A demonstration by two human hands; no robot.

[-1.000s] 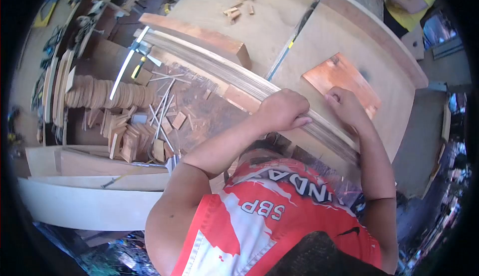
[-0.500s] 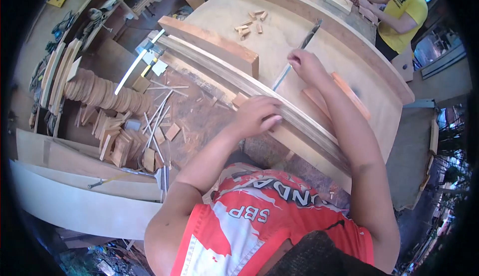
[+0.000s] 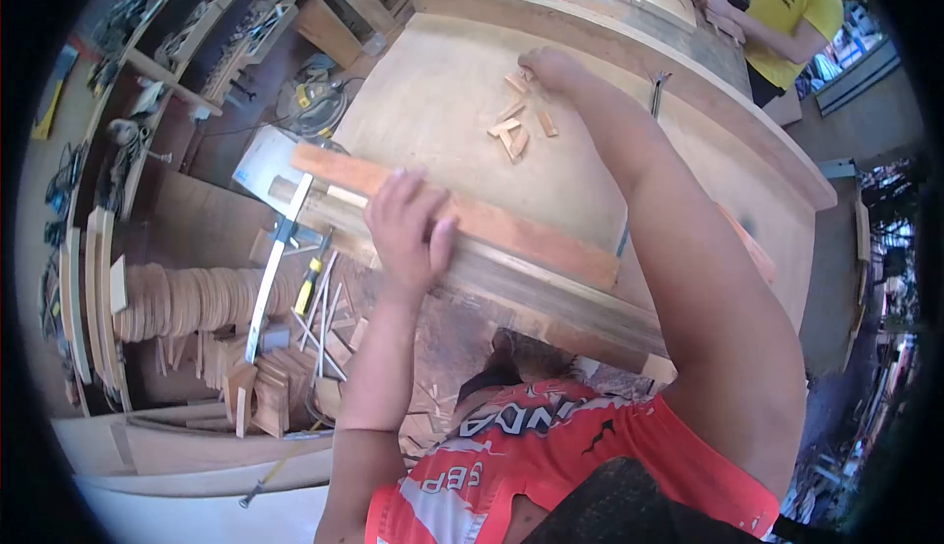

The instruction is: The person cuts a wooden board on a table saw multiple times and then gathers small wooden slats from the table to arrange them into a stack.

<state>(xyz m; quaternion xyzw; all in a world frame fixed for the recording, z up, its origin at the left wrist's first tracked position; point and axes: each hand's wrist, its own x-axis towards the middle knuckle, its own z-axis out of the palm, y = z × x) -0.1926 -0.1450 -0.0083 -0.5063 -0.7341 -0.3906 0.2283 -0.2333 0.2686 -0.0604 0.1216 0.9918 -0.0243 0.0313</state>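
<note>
My left hand [image 3: 408, 234] lies over the long, layered wooden strips [image 3: 501, 269], its fingers a little apart and the thumb near the reddish board [image 3: 521, 234]. That board stands along the strips' far side. At the far part of the pale panel [image 3: 433, 82], my right hand [image 3: 546, 66] is closed, fingertips together beside several small wood pieces [image 3: 507, 131]. What the fingertips hold, if anything, is too small to tell. A metal bar clamp [image 3: 278, 254] sits across the left end of the strips.
A yellow-handled tool [image 3: 309, 286] hangs near the clamp. Stacked curved wood pieces [image 3: 192, 298] and shelves [image 3: 167, 77] are at the left. A raised wooden rim [image 3: 629, 42] borders the panel. Beyond it, a person in a yellow shirt [image 3: 796, 8] works with wood.
My right hand has moved forward and left to the small wood pieces. My left hand has shifted left along the strips. The view has turned left, and the reddish board lies closer along the strips.
</note>
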